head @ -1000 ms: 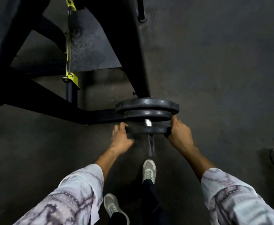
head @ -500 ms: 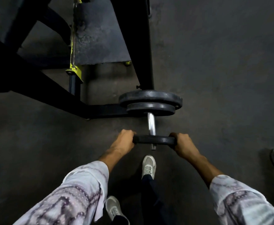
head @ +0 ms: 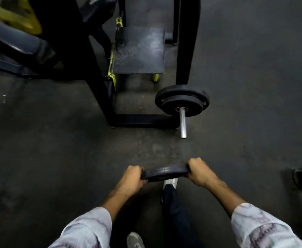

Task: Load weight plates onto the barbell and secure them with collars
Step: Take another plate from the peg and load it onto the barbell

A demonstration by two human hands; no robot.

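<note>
We hold the small round black iron weight plate (head: 165, 173) by opposite rims, left hand (head: 130, 178) and right hand (head: 199, 170) curled round it, well short of the chrome barbell sleeve (head: 183, 122); rigid, probably heavy; rim grips suit it.

one wide camera on my head looks forward and steeply down, close over my hands (head: 166, 174), the floor (head: 254, 86) and rack (head: 100, 97) farther ahead.
</note>
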